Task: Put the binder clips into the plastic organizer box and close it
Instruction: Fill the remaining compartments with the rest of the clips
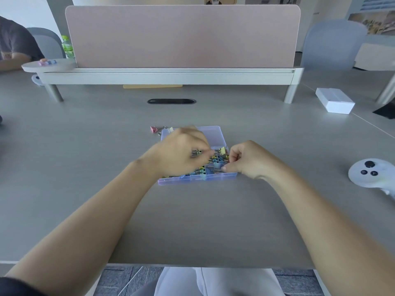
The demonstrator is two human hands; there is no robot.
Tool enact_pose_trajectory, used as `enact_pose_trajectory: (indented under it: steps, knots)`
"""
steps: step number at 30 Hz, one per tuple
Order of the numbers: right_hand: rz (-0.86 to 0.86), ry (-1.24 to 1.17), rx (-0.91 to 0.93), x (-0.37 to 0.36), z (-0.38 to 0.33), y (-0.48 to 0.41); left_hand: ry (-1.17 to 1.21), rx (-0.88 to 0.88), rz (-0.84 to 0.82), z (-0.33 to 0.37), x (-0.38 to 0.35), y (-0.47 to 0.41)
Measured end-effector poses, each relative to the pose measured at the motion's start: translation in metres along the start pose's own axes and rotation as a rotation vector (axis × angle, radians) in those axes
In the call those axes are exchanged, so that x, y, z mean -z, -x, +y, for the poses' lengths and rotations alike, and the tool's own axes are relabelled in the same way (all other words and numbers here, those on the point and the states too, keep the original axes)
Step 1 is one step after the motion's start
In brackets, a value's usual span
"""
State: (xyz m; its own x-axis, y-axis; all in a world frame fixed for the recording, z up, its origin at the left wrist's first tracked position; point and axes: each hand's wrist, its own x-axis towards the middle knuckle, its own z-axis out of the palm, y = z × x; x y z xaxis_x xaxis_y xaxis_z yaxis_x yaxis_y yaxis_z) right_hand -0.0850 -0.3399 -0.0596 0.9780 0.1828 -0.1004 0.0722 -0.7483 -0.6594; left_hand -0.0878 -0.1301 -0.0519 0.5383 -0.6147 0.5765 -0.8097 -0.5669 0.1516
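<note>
Both bare forearms reach in from the near edge of the desk and meet over the plastic organizer box, which lies flat at the middle of the desk. Its lid is folded open toward the far edge. The left hand hovers palm-down over the box's left half, wrist bent and fingers curled. Some clips show at its fingertips, but motion blur hides whether it pinches them. The right hand sits at the box's right near corner with knuckles up, its thumb and curled fingers gripping the rim there. Coloured binder clips fill the compartments between the two hands. A loose pink clip lies on the desk just beside the lid's left far corner. A white carton stands well apart near the right edge.
</note>
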Motion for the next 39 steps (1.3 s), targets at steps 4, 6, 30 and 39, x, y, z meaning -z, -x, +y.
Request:
enact_pose_trajectory:
  steps: [4,6,30,39]
  knots:
    - [0.004,0.011,-0.013,-0.001,0.001,-0.002,-0.127,0.158,0.129,-0.044,0.023,-0.003]
    - [0.021,0.004,0.007,-0.002,0.002,-0.003,-0.204,0.287,0.038,-0.073,0.028,0.0]
    - [0.023,0.059,-0.083,0.009,0.011,-0.008,-0.334,0.816,-0.197,-0.128,0.003,0.013]
    - [0.015,0.034,-0.09,0.006,0.01,-0.008,-0.325,0.878,-0.206,-0.118,0.009,0.011]
